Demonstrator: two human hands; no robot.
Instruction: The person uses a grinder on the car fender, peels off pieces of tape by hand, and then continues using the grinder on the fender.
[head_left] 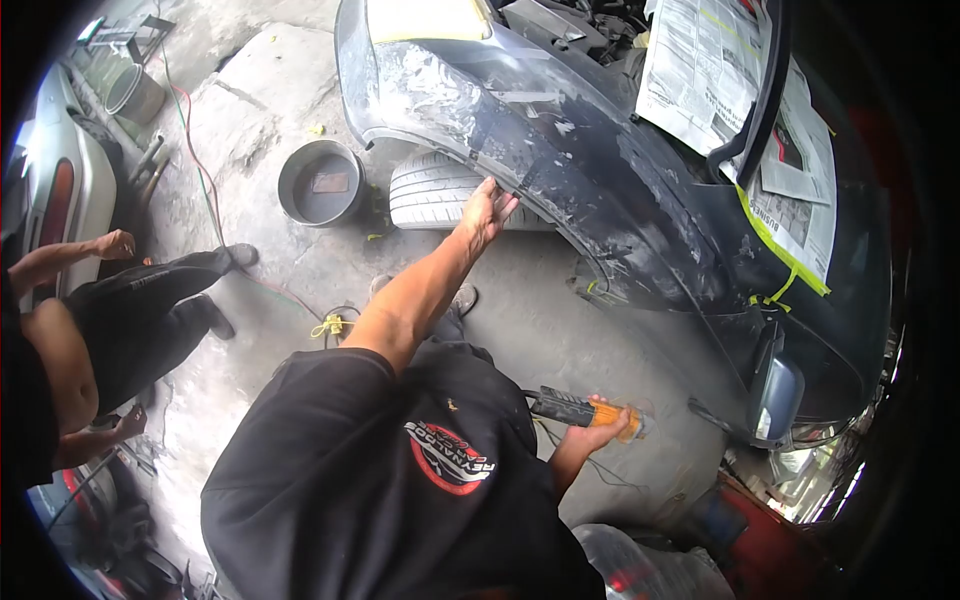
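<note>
My left hand (485,212) reaches up to the wheel-arch edge of a dark car fender (590,175). Its fingers are apart and touch the lip just above the tire (432,190). Lower right, my right hand (605,430) is closed round the orange part of a power tool (575,408), whose dark end points left. The tool is held away from the fender. Grey and whitish sanded patches mark the fender's surface.
A bucket (322,184) stands left of the tire. Another person (75,370) is at the far left, near a light-coloured car (70,165). Newspaper (700,75) and yellow-green tape cover part of the car; its mirror (778,395) sticks out. Hoses cross the floor.
</note>
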